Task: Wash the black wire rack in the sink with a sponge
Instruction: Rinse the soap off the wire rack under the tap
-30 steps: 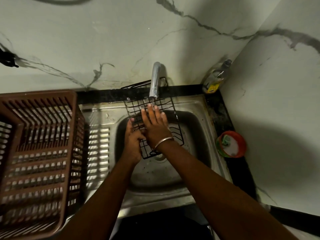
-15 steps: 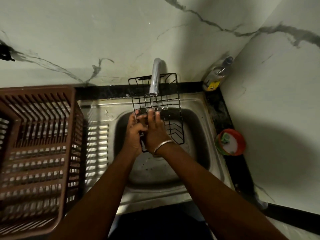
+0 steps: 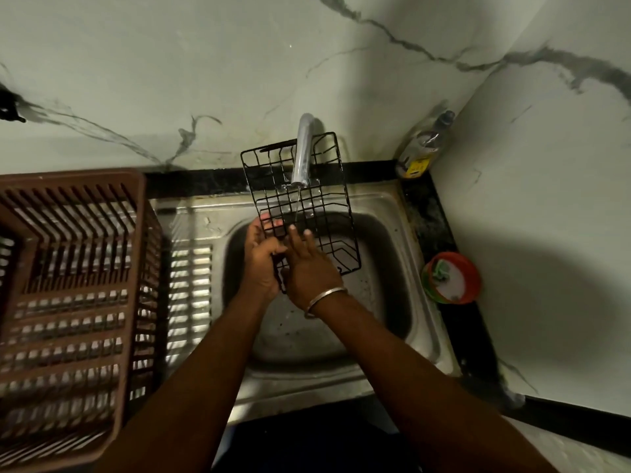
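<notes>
One light, stiff, likely slippery rack point(image 3: 307, 203): your left hand point(image 3: 261, 264) grips its near rim, the best hold; your right hand point(image 3: 309, 268) lies flat.

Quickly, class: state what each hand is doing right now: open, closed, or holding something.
Left hand: grips the black wire rack by its near end.
Right hand: open, straight fingers laid on the rack.
</notes>
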